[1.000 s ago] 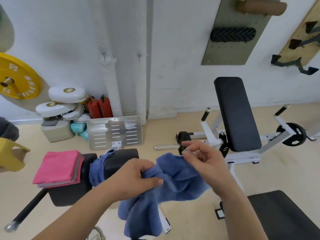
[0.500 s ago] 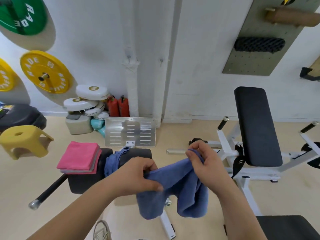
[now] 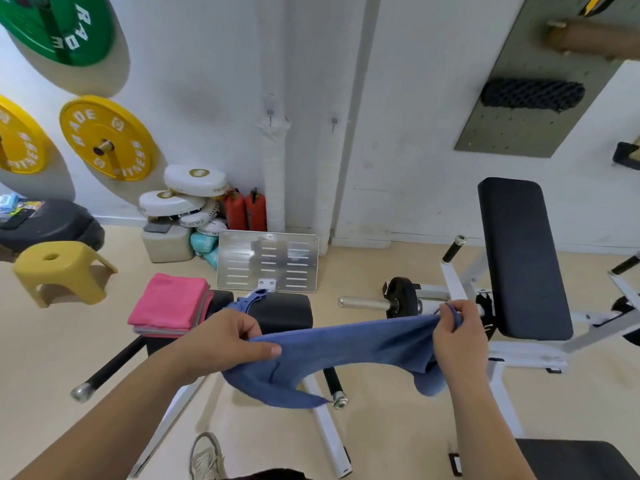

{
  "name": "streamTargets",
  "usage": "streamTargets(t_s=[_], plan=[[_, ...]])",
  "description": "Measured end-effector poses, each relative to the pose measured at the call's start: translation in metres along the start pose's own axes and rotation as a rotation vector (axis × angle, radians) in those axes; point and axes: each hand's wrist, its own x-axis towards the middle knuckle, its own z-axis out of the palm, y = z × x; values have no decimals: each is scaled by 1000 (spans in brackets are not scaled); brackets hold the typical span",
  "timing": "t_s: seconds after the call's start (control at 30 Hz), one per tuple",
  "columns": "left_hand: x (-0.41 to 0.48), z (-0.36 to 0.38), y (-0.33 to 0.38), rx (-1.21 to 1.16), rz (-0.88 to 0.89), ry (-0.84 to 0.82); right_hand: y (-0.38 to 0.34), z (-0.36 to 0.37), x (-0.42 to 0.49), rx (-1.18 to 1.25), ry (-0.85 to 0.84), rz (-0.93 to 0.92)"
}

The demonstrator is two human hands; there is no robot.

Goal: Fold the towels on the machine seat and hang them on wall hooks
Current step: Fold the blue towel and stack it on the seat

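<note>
The machine seat (image 3: 282,315) lies just beyond the left hand (image 3: 225,344). The blue towel (image 3: 346,344) is off it and held in the air, stretched between both hands. The main risk, I judge, is a crooked fold. Only the top edge is pulled straight, while loose cloth sags beneath each hand and one corner dangles low under the left. If either pinch slips, that end would drop to the floor.

The folded pink stack (image 3: 169,303) sits on the seat's end, out to the left of the left hand, and a swing of the hanging cloth could brush it askew.

The left hand is closed on the towel's edge, thumb on top and fingers curled beneath. The right hand (image 3: 457,337) pinches the opposite corner in its fingertips, with a bunch of cloth hanging under its palm.

The wall hooks (image 3: 270,110) are high above both hands and look small, so a bulky fold might slide off.
</note>
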Motion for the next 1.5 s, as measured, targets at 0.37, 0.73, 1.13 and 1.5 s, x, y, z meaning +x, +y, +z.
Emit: streamTargets(t_s=[0.37, 0.73, 1.13, 1.5], plan=[[-20, 66, 48, -702, 1, 170, -61, 36, -74, 436, -308, 15], [-34, 89, 57, -1101, 12, 182, -75, 53, -118, 501, -424, 47], [-37, 92, 58, -678, 108, 407, -75, 55, -123, 392, -463, 35], [-35, 96, 54, -511, 192, 435, -66, 54, -124, 449, -562, 33]])
